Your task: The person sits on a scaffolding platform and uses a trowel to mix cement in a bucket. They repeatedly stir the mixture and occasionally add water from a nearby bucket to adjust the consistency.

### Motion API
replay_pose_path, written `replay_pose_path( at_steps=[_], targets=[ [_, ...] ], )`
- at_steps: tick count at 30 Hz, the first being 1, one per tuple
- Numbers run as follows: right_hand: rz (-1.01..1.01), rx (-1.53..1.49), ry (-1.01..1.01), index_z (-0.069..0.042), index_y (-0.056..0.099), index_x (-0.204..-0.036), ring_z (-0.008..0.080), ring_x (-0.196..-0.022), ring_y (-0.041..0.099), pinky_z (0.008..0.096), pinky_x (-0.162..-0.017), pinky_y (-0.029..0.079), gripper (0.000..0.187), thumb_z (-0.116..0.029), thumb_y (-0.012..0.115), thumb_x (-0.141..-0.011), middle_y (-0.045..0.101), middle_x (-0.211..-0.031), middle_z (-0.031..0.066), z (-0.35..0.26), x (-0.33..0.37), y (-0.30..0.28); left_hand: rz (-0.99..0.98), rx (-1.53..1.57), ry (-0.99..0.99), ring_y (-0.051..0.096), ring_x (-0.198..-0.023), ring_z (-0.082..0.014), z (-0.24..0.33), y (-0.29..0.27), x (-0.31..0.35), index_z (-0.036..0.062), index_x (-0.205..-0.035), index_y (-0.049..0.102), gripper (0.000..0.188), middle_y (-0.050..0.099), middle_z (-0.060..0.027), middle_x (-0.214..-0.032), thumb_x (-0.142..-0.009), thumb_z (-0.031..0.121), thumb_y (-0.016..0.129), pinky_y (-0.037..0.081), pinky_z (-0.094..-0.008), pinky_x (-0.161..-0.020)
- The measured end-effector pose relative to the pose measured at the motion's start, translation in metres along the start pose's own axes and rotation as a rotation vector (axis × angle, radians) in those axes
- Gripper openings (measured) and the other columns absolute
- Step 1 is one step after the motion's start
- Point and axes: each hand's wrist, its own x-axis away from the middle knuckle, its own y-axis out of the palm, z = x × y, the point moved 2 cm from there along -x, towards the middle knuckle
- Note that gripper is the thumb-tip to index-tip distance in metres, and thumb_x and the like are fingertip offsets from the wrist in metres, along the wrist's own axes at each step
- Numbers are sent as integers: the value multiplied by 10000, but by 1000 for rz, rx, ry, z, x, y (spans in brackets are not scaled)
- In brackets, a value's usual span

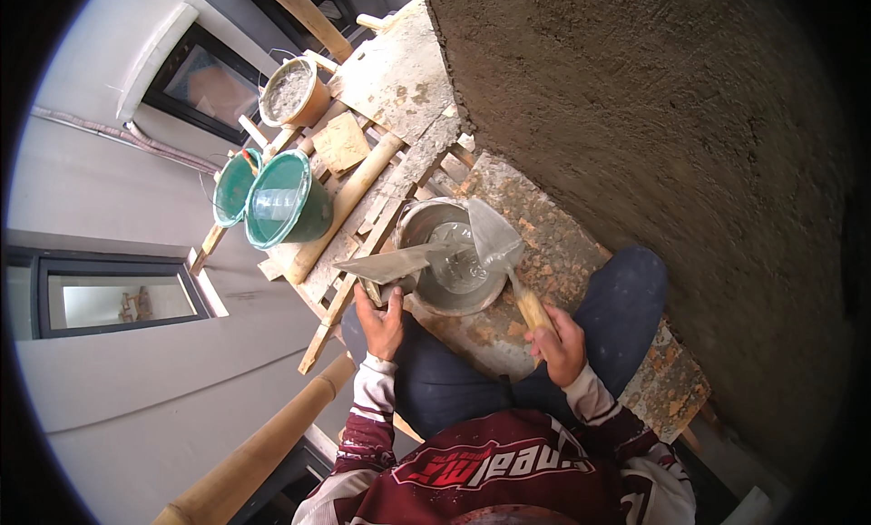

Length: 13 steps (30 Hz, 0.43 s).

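In my right hand [561,345] is the wooden handle of a trowel [496,237], its wet grey blade over the right rim of a bucket. My left hand [383,323] grips a flat plastering trowel [392,265] from below, its plate tilted beside the bucket's left rim. The two tools are apart. Between them the grey-smeared bucket [485,300] stands in front of my bent knees, with greyish liquid [454,262] inside. My left fingers partly hide the plastering trowel's handle.
Freshly rendered wall [635,98] rises close on my right. Mortar-stained boards [535,194] lie under the bucket. At the left stand a green bucket of water [304,207], another green bucket [233,189] and an orange mortar bucket [313,98]. A bamboo pole [263,434] slants lower left.
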Motion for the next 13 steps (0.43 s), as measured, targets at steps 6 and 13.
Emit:
replay_pose_path(
  at_steps=[6, 13],
  targets=[
    [-172, -673, 430, -14, 531, -1064, 131, -488, 469, 252, -449, 355, 346, -325, 432, -949, 573, -693, 76, 10, -39, 26, -45, 18, -10, 573, -891, -164, 14, 5, 12, -24, -1160, 443, 362, 583, -99, -998, -849, 30, 620, 468, -296, -799],
    [-384, -497, 585, -27, 543, -1058, 126, -460, 508, 240, -366, 342, 338, -328, 429, -953, 565, -657, 64, 35, -32, -1, -33, -65, 16, 590, -948, -201, -18, -1, 20, -13, -1159, 440, 371, 597, -148, -1022, -836, 39, 616, 458, -301, -831]
  ],
)
